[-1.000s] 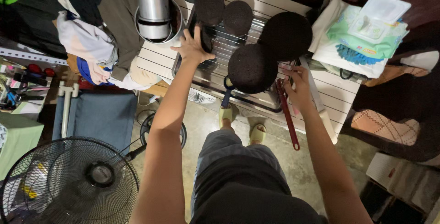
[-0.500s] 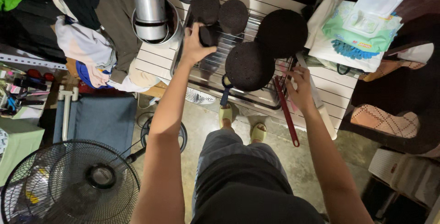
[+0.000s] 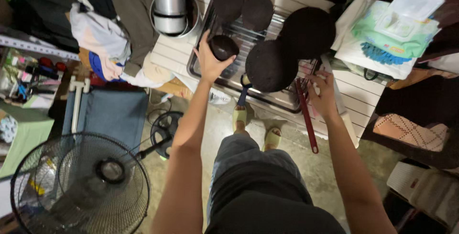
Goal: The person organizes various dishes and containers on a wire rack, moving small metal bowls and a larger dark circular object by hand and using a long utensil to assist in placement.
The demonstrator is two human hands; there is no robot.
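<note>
A small dark round pot (image 3: 224, 47) with a smooth, dull curved side sits in the left hand (image 3: 209, 62), whose fingers wrap closed around its lower edge, above the near left end of a shallow rectangular steel tray (image 3: 201, 66). A wire rack (image 3: 246, 35) lines the tray, and four blackened round pans lie bottom-up on it, the nearest large one (image 3: 270, 65) beside the pot. The right hand (image 3: 322, 93) rests at the tray's right end with fingers curled on a long, thin red handle (image 3: 306, 117); whether it truly grips is hard to tell. The tray lies on a pale slatted table (image 3: 167, 57). A shiny steel pot (image 3: 169, 9) stands at the table's far left, folded cloths (image 3: 382, 38) at its right. Below is bare grey concrete floor (image 3: 215, 124), with a black wire-caged fan (image 3: 81, 183) at left.
</note>
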